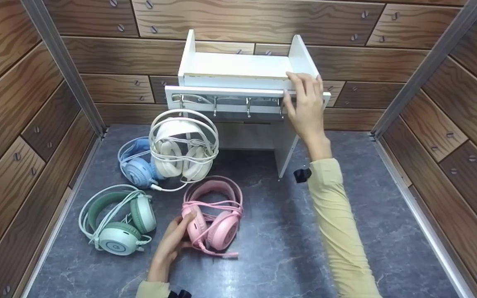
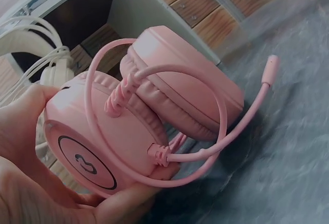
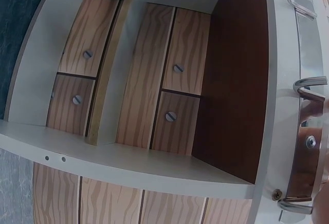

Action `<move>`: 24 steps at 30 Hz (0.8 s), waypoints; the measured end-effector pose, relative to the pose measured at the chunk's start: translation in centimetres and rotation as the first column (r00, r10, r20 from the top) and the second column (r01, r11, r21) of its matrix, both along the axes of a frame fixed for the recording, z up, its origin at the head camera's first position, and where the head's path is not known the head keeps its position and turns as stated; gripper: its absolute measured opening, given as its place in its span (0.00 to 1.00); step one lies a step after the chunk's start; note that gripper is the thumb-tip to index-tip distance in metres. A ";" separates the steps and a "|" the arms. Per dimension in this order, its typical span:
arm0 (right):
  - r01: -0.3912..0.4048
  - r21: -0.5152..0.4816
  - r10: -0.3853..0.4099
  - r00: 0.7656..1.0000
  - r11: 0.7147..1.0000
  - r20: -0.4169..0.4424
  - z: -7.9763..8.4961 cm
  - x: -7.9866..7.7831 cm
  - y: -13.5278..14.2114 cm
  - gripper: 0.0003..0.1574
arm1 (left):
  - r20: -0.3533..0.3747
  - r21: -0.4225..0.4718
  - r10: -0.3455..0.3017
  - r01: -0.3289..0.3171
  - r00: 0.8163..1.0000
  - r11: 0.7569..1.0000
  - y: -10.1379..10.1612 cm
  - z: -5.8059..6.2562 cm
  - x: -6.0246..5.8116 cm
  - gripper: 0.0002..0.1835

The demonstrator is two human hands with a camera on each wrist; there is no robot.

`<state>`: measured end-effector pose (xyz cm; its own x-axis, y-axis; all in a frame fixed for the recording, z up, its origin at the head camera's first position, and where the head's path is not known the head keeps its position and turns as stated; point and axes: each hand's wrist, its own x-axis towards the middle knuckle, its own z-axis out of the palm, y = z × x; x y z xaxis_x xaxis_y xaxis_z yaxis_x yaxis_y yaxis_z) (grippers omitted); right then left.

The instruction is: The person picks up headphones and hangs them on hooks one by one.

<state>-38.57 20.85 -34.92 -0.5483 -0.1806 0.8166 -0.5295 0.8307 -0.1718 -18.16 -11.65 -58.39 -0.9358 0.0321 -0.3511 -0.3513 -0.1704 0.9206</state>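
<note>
My left hand (image 1: 172, 240) grips one ear cup of a pink headset (image 1: 224, 231), thumb on one side and fingers beneath. Its cable is bundled around the band, and its microphone boom (image 2: 270, 72) sticks out to the right in the left wrist view. Up at the white shelf (image 1: 238, 64), my right hand (image 1: 308, 105) holds the right end of the hook rail (image 1: 232, 108), fingers over the top and thumb at the front near the rightmost hook (image 1: 281, 108). A white headset (image 1: 199, 163) hangs at the rail's left end, its cable wrapped around it.
A blue headset (image 1: 137, 171) lies on the dark floor behind the white one, partly hidden by it. The green headset (image 1: 118, 238) lies at the left. Several metal hooks (image 3: 308, 88) line the rail. Wood-patterned walls (image 1: 449, 136) enclose the sides and back.
</note>
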 end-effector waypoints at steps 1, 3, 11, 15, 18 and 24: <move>-0.001 0.000 0.001 1.000 1.000 -0.001 0.0 0.0 0.0 0.25 | -0.005 0.012 -0.003 0.003 1.000 1.000 0.2 0.1 0.1 0.39; -0.001 0.001 0.001 1.000 1.000 -0.003 0.0 -0.1 0.0 0.25 | -0.016 0.028 -0.011 0.012 1.000 1.000 0.6 0.2 0.2 0.37; -0.003 -0.004 0.003 1.000 1.000 -0.007 0.0 -0.1 0.2 0.25 | -0.090 0.037 -0.073 0.077 0.993 0.996 2.2 0.5 0.9 0.36; -0.005 -0.012 0.005 1.000 1.000 -0.002 -0.1 -0.1 0.2 0.26 | -0.117 0.017 -0.092 0.094 0.989 0.995 3.0 0.7 1.3 0.41; -0.007 -0.016 0.007 1.000 1.000 -0.005 -0.1 -0.1 0.1 0.25 | -0.143 -0.001 -0.104 0.105 0.984 0.994 3.6 0.9 1.5 0.44; -0.011 -0.020 0.011 1.000 1.000 -0.006 -0.1 -0.2 0.0 0.25 | -0.211 -0.034 -0.106 0.101 0.972 0.994 4.4 1.4 2.1 0.50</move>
